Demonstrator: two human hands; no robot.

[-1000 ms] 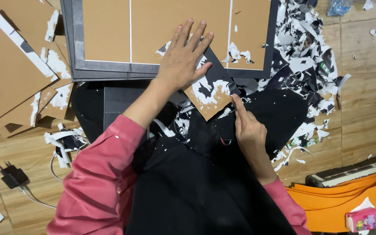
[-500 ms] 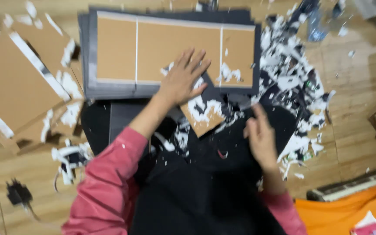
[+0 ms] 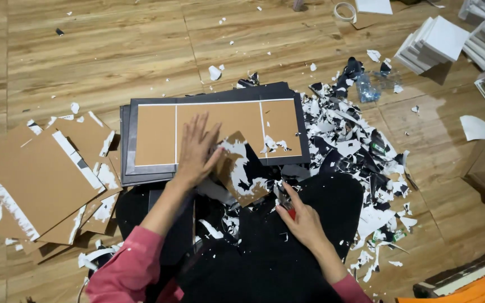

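We see the black-framed brown board [image 3: 220,132] on the floor [image 3: 113,50], our left hand [image 3: 197,148] spread flat on it; a torn cardboard piece [image 3: 239,174] lies between our hands, beside the right hand [image 3: 301,216], pinching a small red-handled tool [image 3: 286,206]

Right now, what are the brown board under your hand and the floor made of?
The brown board looks like matte cardboard or fibreboard: flat, dull tan, with torn white paper stuck on, set in a dark frame. The left hand presses on it. The floor looks like wood-grain planks, possibly laminate, slightly shiny.
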